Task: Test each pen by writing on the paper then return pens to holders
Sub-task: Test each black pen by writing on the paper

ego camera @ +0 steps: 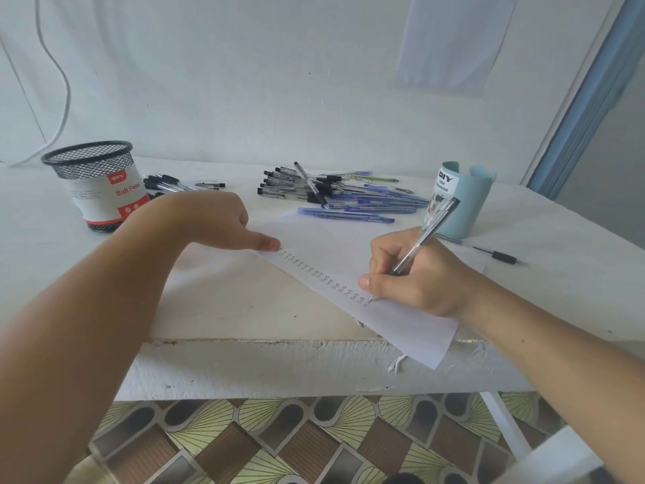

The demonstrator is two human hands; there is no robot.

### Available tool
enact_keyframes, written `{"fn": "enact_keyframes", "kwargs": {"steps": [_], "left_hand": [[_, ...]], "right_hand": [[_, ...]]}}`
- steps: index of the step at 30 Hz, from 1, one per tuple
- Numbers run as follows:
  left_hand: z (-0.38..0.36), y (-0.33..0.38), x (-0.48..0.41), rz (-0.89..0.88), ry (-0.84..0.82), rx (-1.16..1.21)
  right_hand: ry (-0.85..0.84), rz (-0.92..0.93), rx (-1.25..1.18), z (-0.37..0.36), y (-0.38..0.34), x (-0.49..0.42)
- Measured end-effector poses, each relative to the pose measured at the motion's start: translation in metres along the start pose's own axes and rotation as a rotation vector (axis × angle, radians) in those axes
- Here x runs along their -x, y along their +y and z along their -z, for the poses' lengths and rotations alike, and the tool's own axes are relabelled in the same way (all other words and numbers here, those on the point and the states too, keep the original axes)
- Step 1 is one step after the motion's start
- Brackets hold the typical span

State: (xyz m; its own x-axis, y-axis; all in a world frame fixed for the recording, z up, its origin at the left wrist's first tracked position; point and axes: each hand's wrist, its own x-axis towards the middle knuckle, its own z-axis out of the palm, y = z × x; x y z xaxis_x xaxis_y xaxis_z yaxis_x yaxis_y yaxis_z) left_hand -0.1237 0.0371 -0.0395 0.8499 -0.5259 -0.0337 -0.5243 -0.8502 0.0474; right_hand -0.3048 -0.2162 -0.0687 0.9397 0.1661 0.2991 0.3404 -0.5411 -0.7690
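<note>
The white table (227,309) bore a sheet of paper (412,330) overhanging its near edge. A black mesh holder (94,183) stood far left beside a few black pens (174,183). A pale blue organizer (467,200) stood at the right, and a pen heap (342,195) lay between them.

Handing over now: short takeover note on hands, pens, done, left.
Left hand: forefinger presses the white paper sheet flat.
Right hand grips a clear black-capped pen, tip at the end of a column of test marks.
A pile of black and blue pens lies behind the sheet, a few black pens beside the black mesh cup.
No pen shows above it or the pale blue organizer.
Left: finish testing, fill holders.
</note>
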Motion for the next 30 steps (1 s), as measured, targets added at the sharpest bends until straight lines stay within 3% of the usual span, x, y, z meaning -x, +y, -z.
{"fn": "enact_keyframes", "kwargs": {"steps": [9,14,17,21,30], "left_hand": [[-0.001,-0.001,-0.001,-0.002,-0.002,0.013],[0.004,-0.006,0.001,0.002,-0.032,0.029],[0.004,-0.008,0.001,-0.005,-0.036,0.032],[0.004,-0.006,0.003,0.001,-0.03,0.042],[0.002,-0.006,0.0,-0.004,-0.024,0.047]], "right_hand": [[0.032,-0.019,-0.004,0.0,0.001,-0.001],[0.117,-0.206,-0.595,0.009,-0.007,0.0],[0.19,-0.373,-0.77,0.017,-0.012,-0.011],[0.304,-0.572,-0.749,0.032,-0.016,-0.038],[0.221,-0.368,-0.541,0.039,-0.013,-0.105]]}}
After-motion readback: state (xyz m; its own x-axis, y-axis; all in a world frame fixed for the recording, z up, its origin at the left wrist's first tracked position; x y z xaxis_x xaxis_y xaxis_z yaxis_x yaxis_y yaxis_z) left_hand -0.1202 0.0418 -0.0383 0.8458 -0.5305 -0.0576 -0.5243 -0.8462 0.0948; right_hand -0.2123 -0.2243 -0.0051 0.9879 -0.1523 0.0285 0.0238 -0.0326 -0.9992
